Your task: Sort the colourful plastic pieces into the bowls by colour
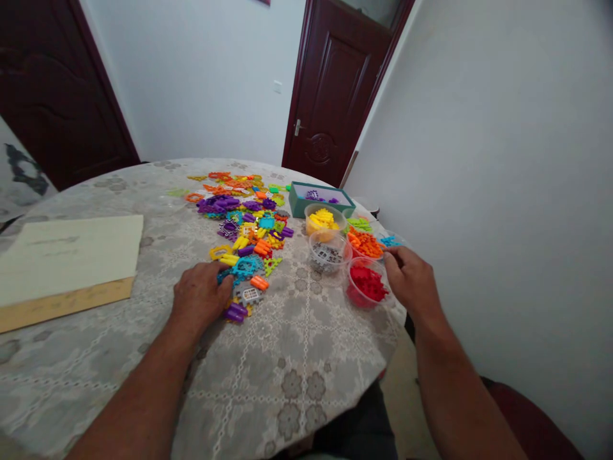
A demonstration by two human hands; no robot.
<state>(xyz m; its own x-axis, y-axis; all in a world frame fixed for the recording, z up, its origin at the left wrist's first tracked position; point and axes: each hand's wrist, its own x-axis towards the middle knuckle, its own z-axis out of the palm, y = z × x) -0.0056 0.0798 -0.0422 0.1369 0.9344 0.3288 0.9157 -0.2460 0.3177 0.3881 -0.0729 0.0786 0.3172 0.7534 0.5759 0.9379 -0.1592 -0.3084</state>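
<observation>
My left hand (202,292) rests at the near left edge of a loose pile of plastic building pieces (249,233). Its thumb and fingers close around a blue plastic building piece (223,276); the fingertips are partly hidden. Beside it lie a grey piece with a white window (249,294), orange pegs (259,282) and purple pegs (235,312). My right hand (410,276) is at the right, by the cup of red pieces (368,285) and the cup of orange pieces (366,243). Its thumb and forefinger are pinched together; whatever they hold is too small to name.
Clear cups hold yellow pieces (322,220), grey pieces (330,253), green pieces (360,224) and blue pieces (391,241). A green box (299,206) with purple pieces stands behind them. Paper on cardboard (71,255) lies left. The round table's edge (352,404) curves along the right.
</observation>
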